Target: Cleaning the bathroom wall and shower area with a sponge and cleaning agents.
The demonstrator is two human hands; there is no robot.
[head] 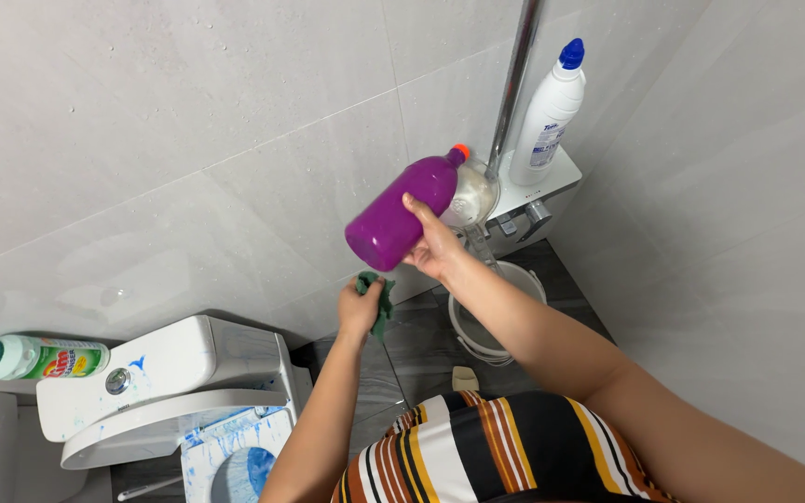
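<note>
Already the toilet bowl (235,456) is streaked blue; right hand (435,247) grips a tilted purple bottle (402,212), left hand (361,307) clutches a green cloth (382,300), wiping not begun.

The blue-streaked white toilet bowl (235,456) is cut off at six o'clock; the white plastic bucket (477,340) is partly hidden by the right forearm (552,345).
</note>
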